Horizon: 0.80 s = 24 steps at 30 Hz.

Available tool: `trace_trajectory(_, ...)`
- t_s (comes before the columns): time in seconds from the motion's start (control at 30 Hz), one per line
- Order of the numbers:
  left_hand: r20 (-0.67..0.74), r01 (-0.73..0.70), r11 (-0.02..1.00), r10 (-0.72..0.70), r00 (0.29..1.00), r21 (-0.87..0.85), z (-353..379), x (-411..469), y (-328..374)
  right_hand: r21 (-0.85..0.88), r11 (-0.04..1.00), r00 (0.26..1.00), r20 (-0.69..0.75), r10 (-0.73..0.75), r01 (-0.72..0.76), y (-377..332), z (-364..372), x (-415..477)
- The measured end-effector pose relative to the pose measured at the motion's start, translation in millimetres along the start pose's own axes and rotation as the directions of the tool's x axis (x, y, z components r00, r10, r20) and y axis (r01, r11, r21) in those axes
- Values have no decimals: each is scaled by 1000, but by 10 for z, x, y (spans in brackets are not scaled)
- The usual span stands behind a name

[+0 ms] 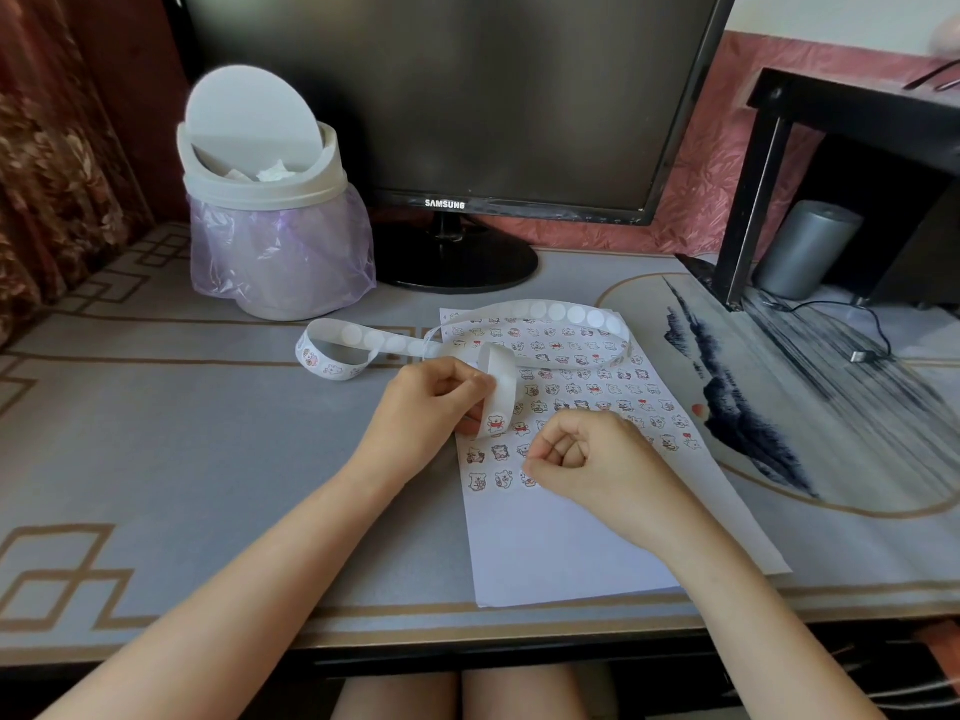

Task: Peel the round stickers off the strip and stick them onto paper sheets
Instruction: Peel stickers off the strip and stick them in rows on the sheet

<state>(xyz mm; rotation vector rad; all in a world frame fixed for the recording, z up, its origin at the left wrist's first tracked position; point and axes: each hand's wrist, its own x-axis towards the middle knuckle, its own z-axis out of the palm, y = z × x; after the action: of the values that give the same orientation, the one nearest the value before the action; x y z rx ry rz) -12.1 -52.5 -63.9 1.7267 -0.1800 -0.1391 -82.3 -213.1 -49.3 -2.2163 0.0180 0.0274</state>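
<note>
On the near part of the bench point(156, 459), bare white across the lower end of the top paper sheet point(545, 553), so plenty of room left to fill. Just beyond, presses the right hand point(587, 459) down at the end of a short bottom row of stickers point(503, 479), fingers curled in tight; cannot tell whether a sticker sits under the fingertips or nothing at all. Beside it, pinches the strip point(498, 387) in the left hand point(436, 402), the next bear sticker point(496, 422) showing on the bent end just above the sheet. Farther up, packed rows over the rest of the page: most of it done. Beyond that, a long loop of strip across the sheet's top edge, ending in a curl at the left with a few stickers not yet peeled. By that, well along but not finished. At the back, bin point(265, 200) and monitor point(457, 96).
</note>
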Motion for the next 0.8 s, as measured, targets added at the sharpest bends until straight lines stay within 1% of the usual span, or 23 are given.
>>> trace_trajectory(0.07, 1, 1, 1000, -1, 1000, 0, 2, -1, 1, -45, 999, 999, -30, -13, 11, 15, 18, -11)
trace_trajectory(0.17, 4, -2, 1000, 2, 1000, -2, 1, -8, -1, -166, 986, 997, -70, -27, 15, 71, 20, -22)
trace_trajectory(0.33, 4, 4, 1000, -4, 1000, 10, 3, -6, 0, -179, 984, 992, -125, -19, -4, 140, -4, -37)
trace_trajectory(0.57, -1, 15, 1000, -15, 1000, 16, -2, -7, -7, -70, 997, 990, -141, 11, -21, 162, -13, -21)
trace_trajectory(0.6, -1, 14, 1000, -14, 1000, 16, 0, -8, -4, -81, 996, 989, -145, 16, -28, 152, -5, -24)
trace_trajectory(0.7, 1, 13, 1000, -13, 1000, 18, 2, -12, 5, -202, 978, 987, -160, 15, -48, 125, 16, -36)
trace_trajectory(0.8, 0, 15, 1000, -15, 1000, 12, 2, -15, 12, -205, 978, 983, -184, 5, -43, 143, 24, -21)
